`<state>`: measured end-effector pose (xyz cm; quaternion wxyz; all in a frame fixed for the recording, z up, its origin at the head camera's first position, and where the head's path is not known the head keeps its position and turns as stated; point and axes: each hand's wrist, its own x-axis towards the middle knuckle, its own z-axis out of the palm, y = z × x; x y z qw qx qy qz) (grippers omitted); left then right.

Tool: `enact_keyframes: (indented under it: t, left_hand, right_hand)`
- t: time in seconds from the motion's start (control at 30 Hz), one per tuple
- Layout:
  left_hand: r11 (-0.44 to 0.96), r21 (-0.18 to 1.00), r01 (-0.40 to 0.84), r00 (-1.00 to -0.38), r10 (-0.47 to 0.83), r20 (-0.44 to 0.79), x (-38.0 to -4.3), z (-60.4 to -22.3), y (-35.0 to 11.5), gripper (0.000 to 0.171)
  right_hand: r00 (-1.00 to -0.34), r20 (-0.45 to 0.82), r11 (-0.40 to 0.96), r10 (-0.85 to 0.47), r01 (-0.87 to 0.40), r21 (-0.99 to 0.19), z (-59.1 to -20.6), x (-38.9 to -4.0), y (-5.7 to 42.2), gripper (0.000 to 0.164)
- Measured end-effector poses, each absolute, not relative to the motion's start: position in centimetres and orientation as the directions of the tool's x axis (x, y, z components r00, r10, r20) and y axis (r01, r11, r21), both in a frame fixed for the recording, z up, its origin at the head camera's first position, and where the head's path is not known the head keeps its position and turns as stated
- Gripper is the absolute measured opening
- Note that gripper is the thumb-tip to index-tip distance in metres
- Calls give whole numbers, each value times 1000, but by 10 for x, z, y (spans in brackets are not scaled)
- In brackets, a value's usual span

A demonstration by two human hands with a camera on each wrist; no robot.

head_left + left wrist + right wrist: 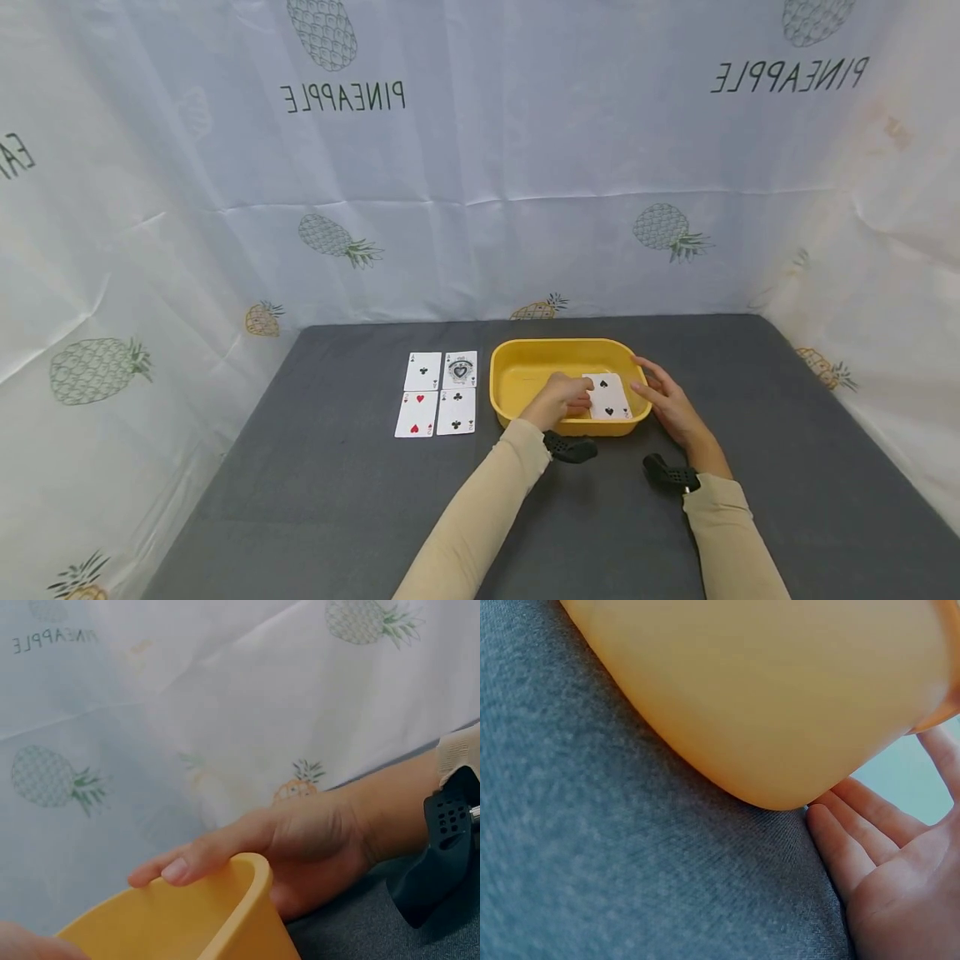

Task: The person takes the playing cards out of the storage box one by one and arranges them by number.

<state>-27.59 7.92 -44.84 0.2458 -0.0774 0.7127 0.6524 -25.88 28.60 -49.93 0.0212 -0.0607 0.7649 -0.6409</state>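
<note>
In the head view a yellow tray (517, 354) stands on the dark tabletop. A white playing card with two spade marks (611, 400) is inside its right half. My left hand (558, 402) reaches in from the near side, curled fingers at the card's left edge; its thumb is hidden. Only a blurred bit of this hand (34, 946) shows in the left wrist view. My right hand (675, 412) grips the tray's right end, thumb over the rim. In the right wrist view its fingers (862, 829) lie against the tray's outer wall (780, 690).
Left of the tray several cards lie face up in two rows: an ace of clubs (423, 372), an ornate ace (460, 370), a two of hearts (416, 415) and a two of clubs (456, 412). Pineapple-printed white curtains (480, 258) border the dark table (322, 500).
</note>
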Motion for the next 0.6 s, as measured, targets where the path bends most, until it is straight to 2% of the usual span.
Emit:
enact_keyframes:
  t: [0.13,0.3,0.4,0.6]
  left_hand:
    - [147,889,-434,-882,134,-453,-275,-449,82,41]
    - [198,890,-411,-896,93,-434,-274,-447,83,23]
    - [223,890,-398,-899,97,-427,-274,-446,83,18]
    - [212,879,-426,-882,120,-457,-273,-439,84,30]
  right_hand:
    - [-994,31,170,-107,-49,-984,-498,-259,285,58]
    - [-992,30,169,-119,-50,-984,-497,-258,286,59]
    - [-992,29,163,-123,-49,-985,-497,-258,286,60]
    - [-993,23,158,-116,-41,-987,-497,-257,285,60]
